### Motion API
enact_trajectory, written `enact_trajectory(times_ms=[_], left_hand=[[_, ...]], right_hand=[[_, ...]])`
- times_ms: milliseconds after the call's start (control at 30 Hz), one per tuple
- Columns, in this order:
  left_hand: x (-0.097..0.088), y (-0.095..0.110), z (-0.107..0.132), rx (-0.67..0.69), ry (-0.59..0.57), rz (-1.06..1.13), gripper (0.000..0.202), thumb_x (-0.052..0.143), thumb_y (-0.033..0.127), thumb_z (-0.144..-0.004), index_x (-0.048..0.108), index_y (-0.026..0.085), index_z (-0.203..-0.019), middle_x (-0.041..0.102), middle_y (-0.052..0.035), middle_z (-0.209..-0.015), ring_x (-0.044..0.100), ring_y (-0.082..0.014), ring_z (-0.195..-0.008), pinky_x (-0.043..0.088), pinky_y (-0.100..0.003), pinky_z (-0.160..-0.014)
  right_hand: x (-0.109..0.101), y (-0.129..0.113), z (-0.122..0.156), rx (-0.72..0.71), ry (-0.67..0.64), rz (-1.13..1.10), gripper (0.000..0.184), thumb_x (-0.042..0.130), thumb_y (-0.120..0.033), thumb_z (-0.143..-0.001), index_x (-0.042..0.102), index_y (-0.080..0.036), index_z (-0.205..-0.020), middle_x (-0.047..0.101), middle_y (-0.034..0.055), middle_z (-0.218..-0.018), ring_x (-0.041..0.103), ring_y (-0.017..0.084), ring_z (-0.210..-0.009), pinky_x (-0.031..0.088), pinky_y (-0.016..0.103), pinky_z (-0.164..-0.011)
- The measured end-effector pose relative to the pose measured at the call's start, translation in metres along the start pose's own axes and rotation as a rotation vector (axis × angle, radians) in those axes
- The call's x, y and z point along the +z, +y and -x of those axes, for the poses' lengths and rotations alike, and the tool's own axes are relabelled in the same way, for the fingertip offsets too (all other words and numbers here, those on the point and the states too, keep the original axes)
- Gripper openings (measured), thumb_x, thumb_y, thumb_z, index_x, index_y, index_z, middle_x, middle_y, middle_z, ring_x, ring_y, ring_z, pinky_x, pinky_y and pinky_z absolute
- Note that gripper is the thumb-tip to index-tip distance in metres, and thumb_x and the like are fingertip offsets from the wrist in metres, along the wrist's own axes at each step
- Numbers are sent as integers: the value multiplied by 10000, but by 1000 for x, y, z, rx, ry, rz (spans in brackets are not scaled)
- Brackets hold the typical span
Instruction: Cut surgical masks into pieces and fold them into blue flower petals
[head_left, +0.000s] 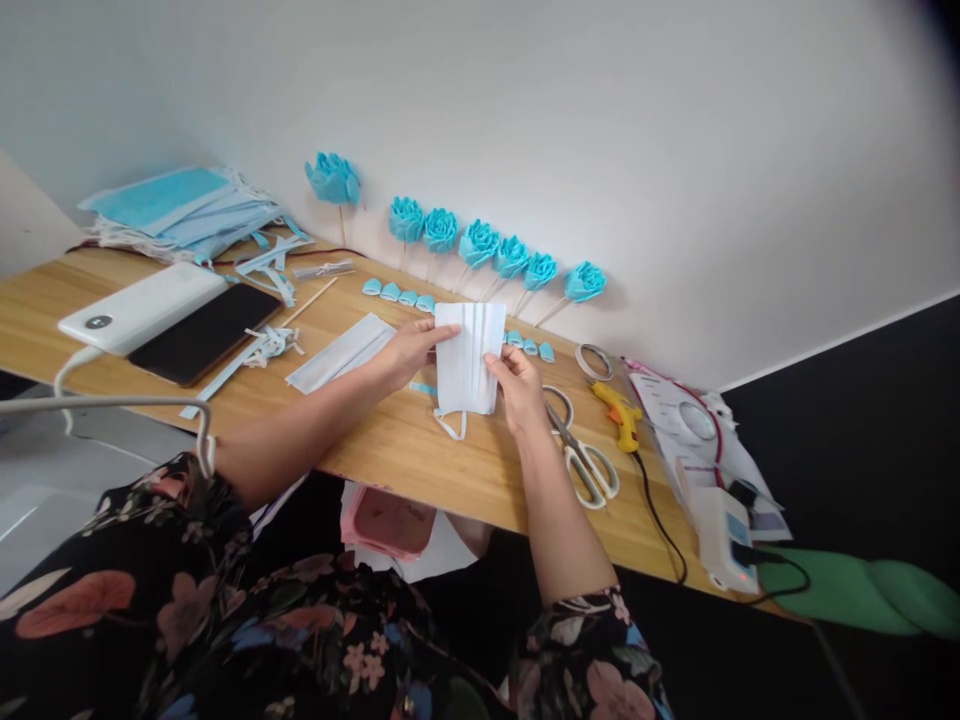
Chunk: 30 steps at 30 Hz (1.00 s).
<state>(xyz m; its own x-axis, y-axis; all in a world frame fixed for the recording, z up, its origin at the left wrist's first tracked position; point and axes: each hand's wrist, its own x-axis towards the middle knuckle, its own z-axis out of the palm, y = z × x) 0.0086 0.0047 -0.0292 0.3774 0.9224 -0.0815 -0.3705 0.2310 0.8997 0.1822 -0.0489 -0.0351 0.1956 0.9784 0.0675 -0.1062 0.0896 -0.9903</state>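
Between my two hands a pleated face mask (pixel 472 365) is held upright above the wooden table, its pale side toward me and an ear loop hanging from the lower edge. My left hand (pixel 416 350) pinches its left edge, thumb in front. My right hand (pixel 517 380) grips the right edge, thumb on the front and fingers behind. Another flat mask piece (pixel 341 352) lies left of it, partly behind my left forearm. Scissors (pixel 581 455) with white handles rest beside my right wrist. Small folded blue pieces (pixel 397 293) stand in a row behind the mask, some hidden by it.
Several blue flowers on sticks (pixel 478 243) lean against the wall. A stack of masks (pixel 180 210), a white power bank (pixel 142 305), a dark phone (pixel 206 332) and cut strips (pixel 270 345) lie left. To the right are a tape roll (pixel 594 362), yellow glue gun (pixel 619 412) and power strip (pixel 724 540).
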Motion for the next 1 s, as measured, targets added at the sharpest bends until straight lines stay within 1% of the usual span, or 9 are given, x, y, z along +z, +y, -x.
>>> enact_trajectory(times_ms=[267, 433, 500, 600, 667, 767, 833, 900, 1000], left_hand=[[0, -3, 2, -21, -1, -64, 194, 750, 303, -759, 742, 131, -850, 751, -102, -844, 658, -209, -745, 483, -344, -743], [1, -4, 2, 14, -37, -69, 329, 744, 458, -781, 733, 143, -872, 733, -86, -839, 642, -190, -734, 472, -308, -689], [2, -4, 3, 1, -47, -101, 378, 746, 514, -767, 717, 147, -855, 709, -70, -789, 614, -173, -671, 444, -290, -628], [5, -7, 3, -25, -38, -194, 329, 813, 416, -691, 698, 151, -847, 698, -50, -763, 606, -176, -663, 442, -290, -626], [6, -11, 2, 45, -33, -236, 288, 822, 317, -655, 693, 159, -858, 713, -42, -819, 626, -190, -735, 465, -300, -683], [8, -17, -1, 142, -84, -270, 267, 800, 334, -671, 685, 167, -843, 709, -36, -845, 631, -203, -784, 467, -303, -707], [7, -18, -1, 184, -160, -264, 329, 802, 396, -687, 701, 171, -906, 708, -39, -868, 635, -211, -799, 470, -305, -711], [7, -15, -1, 213, -211, -255, 439, 781, 462, -728, 710, 191, -1066, 702, -37, -856, 628, -201, -752, 471, -305, -695], [5, -9, -1, 198, -175, -257, 510, 654, 540, -846, 676, 213, -1237, 671, -32, -781, 581, -167, -616, 460, -299, -633]], right_hand=[[1, -3, 4, 25, -62, 76, 308, 754, -499, -728, 619, -224, -760, 636, -31, -719, 552, 143, -688, 452, 269, -670], [-2, 3, 1, -43, 5, 127, 311, 738, -503, -743, 600, -226, -719, 554, -46, -650, 498, 128, -638, 427, 260, -636], [-4, 3, 0, -59, 17, 107, 286, 737, -491, -753, 623, -228, -747, 563, -46, -662, 516, 131, -651, 440, 260, -650], [-5, 4, -1, -43, 19, 96, 288, 742, -496, -748, 642, -227, -766, 617, -37, -707, 556, 137, -680, 462, 261, -663], [-5, 5, -1, -14, -17, 94, 313, 759, -507, -727, 681, -226, -840, 685, -18, -788, 607, 159, -742, 492, 276, -698], [-6, 8, -3, 67, -90, 104, 413, 832, -496, -641, 724, -212, -921, 751, 17, -849, 661, 202, -798, 533, 324, -742], [-8, 10, -6, 105, -75, 73, 437, 879, -477, -570, 727, -206, -877, 761, 26, -803, 678, 220, -775, 555, 357, -746], [-13, 10, -10, 68, -13, -13, 437, 886, -472, -548, 719, -219, -863, 763, 19, -793, 693, 223, -790, 572, 376, -779], [-27, 2, -10, -57, 71, -150, 409, 838, -493, -599, 700, -252, -899, 763, 5, -872, 697, 201, -874, 568, 366, -852]])
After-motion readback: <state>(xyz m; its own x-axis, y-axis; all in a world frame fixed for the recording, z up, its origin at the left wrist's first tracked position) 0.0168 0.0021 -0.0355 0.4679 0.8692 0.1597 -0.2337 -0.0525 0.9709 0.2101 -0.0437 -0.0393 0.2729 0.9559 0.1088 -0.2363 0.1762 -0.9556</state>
